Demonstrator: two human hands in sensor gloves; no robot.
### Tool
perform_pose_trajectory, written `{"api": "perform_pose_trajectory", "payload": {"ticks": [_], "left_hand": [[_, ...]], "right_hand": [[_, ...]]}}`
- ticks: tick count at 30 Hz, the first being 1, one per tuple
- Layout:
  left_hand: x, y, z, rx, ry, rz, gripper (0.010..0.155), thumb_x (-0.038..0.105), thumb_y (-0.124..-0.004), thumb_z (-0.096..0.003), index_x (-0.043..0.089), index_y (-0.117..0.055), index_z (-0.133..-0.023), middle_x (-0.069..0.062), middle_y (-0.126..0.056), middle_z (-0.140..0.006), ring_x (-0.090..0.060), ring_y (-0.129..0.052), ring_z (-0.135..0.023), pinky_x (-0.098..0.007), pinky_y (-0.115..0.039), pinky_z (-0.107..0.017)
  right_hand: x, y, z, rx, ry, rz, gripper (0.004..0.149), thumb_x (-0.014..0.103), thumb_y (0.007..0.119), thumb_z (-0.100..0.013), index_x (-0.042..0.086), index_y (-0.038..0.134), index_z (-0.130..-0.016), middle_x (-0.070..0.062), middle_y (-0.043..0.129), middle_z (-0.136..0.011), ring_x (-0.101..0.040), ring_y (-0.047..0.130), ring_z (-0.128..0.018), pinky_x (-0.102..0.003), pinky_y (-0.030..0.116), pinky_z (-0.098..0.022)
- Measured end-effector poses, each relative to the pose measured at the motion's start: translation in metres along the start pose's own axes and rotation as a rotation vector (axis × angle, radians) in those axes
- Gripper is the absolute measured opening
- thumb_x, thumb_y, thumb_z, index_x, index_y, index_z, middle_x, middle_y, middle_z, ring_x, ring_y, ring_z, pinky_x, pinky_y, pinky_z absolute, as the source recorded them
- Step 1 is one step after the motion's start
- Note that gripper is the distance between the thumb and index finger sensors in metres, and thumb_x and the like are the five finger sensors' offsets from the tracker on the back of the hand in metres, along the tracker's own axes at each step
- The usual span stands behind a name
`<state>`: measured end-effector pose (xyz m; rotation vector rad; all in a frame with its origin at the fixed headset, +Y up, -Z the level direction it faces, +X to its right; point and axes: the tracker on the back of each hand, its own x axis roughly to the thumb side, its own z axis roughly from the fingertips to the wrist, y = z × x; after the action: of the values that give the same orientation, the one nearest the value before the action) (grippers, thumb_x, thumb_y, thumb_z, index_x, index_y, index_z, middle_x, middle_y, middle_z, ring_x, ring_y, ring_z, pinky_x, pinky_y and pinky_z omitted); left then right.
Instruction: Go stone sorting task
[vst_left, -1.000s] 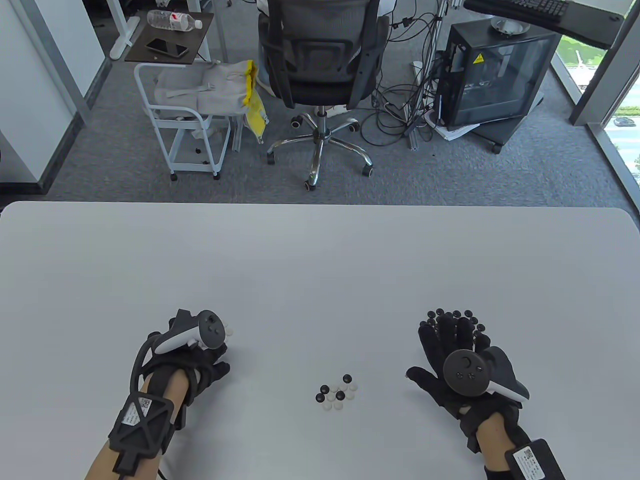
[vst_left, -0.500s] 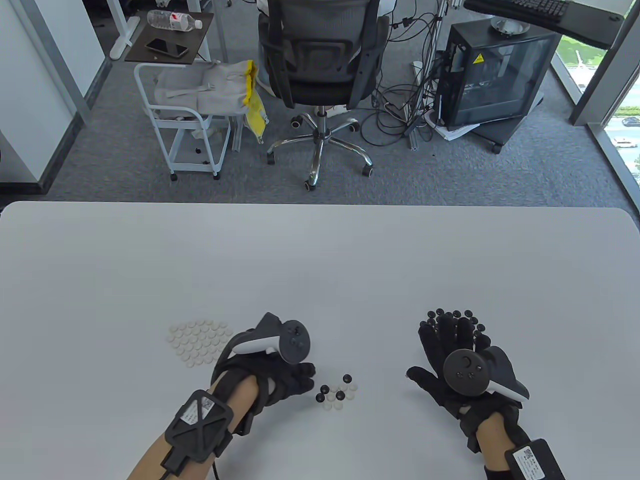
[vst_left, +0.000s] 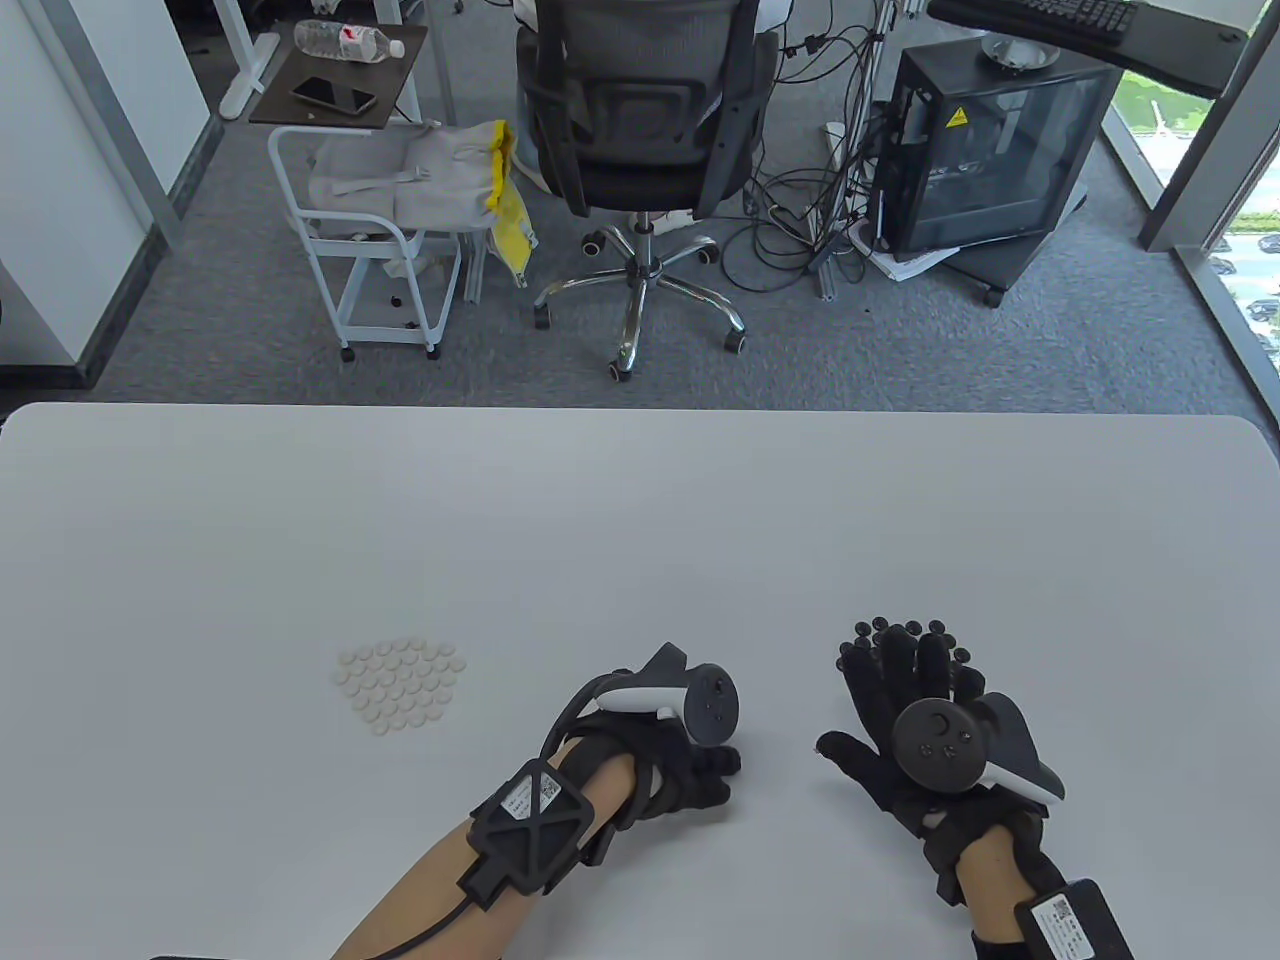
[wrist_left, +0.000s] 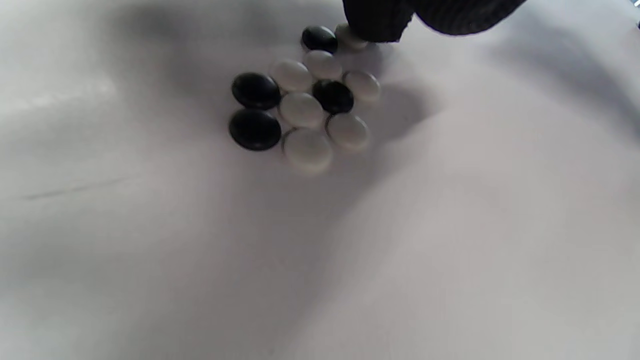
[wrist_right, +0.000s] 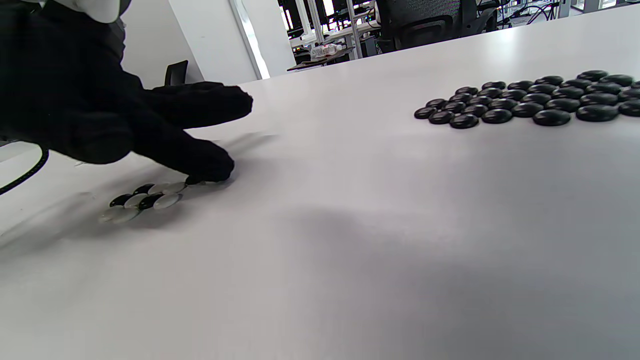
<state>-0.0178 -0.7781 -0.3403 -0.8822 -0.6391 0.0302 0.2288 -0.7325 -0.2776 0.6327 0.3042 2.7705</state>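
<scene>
**Picking from the mixed cluster**

Left hand (vst_left: 690, 775) over mixed stones (wrist_left: 305, 95), fingertip (wrist_left: 372, 22) touching a white stone (wrist_left: 350, 37) (pinch not yet visible). Right hand (vst_left: 900, 720) flat, fingers spread, by black pile (wrist_right: 530, 102). Next: pinch, carry to white pile (vst_left: 400, 685).

Black gloves (vst_left: 880, 720) — grey-white trackers (vst_left: 700, 700), seemingly.

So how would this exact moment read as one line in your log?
left hand: fingertip on white stone, mixed stones | right hand: flat by black pile | white pile: untouched
</scene>
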Motion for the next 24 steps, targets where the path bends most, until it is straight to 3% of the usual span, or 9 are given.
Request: {"api": "perform_pose_trajectory", "payload": {"ticks": [6, 12, 16, 24], "left_hand": [[-0.063, 0.025, 0.013, 0.047, 0.179, 0.148, 0.067, 0.054, -0.050, -0.0506, 0.034, -0.053, -0.114, -0.018, 0.016, -0.110, -0.053, 0.021, -0.090, -0.082, -0.001, -0.055], [-0.129, 0.018, 0.051, 0.059, 0.313, 0.281, 0.066, 0.054, -0.051, -0.0507, 0.033, -0.059, -0.113, -0.018, 0.013, -0.111, -0.053, 0.019, -0.091, -0.082, -0.002, -0.055], [-0.156, 0.012, 0.070, 0.060, 0.375, 0.328, 0.065, 0.054, -0.052, -0.0507, 0.033, -0.061, -0.112, -0.018, 0.012, -0.111, -0.053, 0.019, -0.091, -0.082, -0.002, -0.055], [-0.183, 0.003, 0.092, 0.070, 0.453, 0.356, 0.065, 0.054, -0.052, -0.0506, 0.033, -0.062, -0.112, -0.017, 0.012, -0.111, -0.053, 0.019, -0.091, -0.082, -0.002, -0.055]], "right_hand": [[-0.001, -0.001, 0.002, -0.001, 0.001, -0.009, 0.085, 0.052, 0.051, -0.065, -0.004, 0.017, -0.118, -0.047, 0.000, -0.110, -0.069, -0.007, -0.090, -0.089, 0.007, -0.055], [-0.001, -0.002, 0.001, 0.000, -0.002, -0.015, 0.084, 0.051, 0.051, -0.065, -0.005, 0.017, -0.119, -0.047, 0.000, -0.110, -0.069, -0.007, -0.090, -0.089, 0.007, -0.054], [0.000, -0.001, 0.000, 0.004, -0.005, -0.009, 0.085, 0.052, 0.051, -0.065, -0.005, 0.017, -0.119, -0.047, 0.000, -0.110, -0.069, -0.007, -0.090, -0.089, 0.007, -0.055], [-0.003, -0.001, 0.000, 0.012, 0.007, -0.012, 0.084, 0.051, 0.051, -0.065, -0.004, 0.017, -0.118, -0.047, 0.000, -0.110, -0.069, -0.007, -0.090, -0.089, 0.007, -0.054]]}}
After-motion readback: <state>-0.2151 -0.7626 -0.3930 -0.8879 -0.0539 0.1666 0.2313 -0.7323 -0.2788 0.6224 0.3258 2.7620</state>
